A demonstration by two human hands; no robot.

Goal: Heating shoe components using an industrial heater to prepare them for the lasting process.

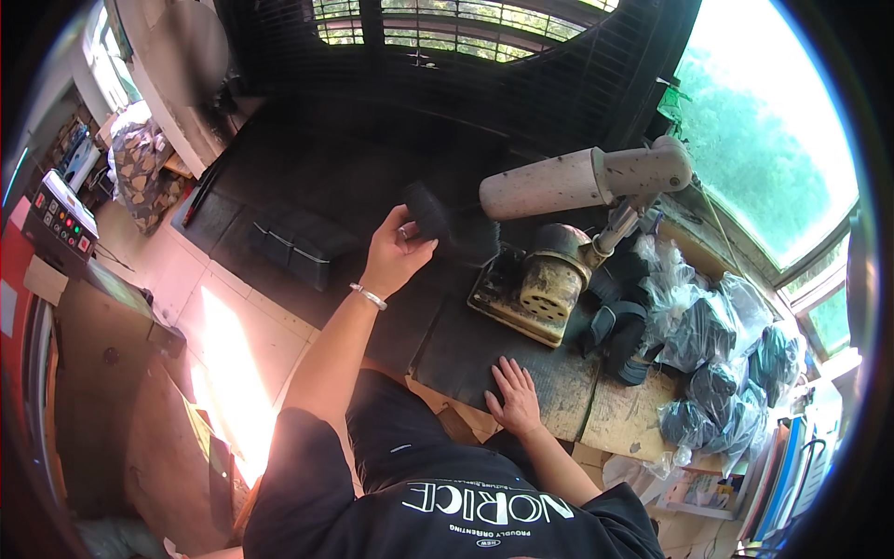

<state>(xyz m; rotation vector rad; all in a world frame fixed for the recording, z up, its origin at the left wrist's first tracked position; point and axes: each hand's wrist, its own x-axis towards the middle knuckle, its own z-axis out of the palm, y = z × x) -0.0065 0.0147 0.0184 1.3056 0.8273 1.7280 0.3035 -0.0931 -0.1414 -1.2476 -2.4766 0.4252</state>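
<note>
My left hand is raised over the dark workbench, its fingers closed on a dark curved piece. That piece has a rough, bristly-looking edge and blends into the black surface, so its kind is unclear. My right hand lies flat on the bench's near edge with fingers spread, holding nothing. Just beyond it stands a stained cream machine on a square base. A thick whitish cylinder on a jointed arm hangs above this machine, to the right of the dark piece.
A dark strapped bundle lies left on the bench. To the right are black curved pieces and several clear plastic bags with dark contents. A dark grille closes off the back. A control panel stands far left.
</note>
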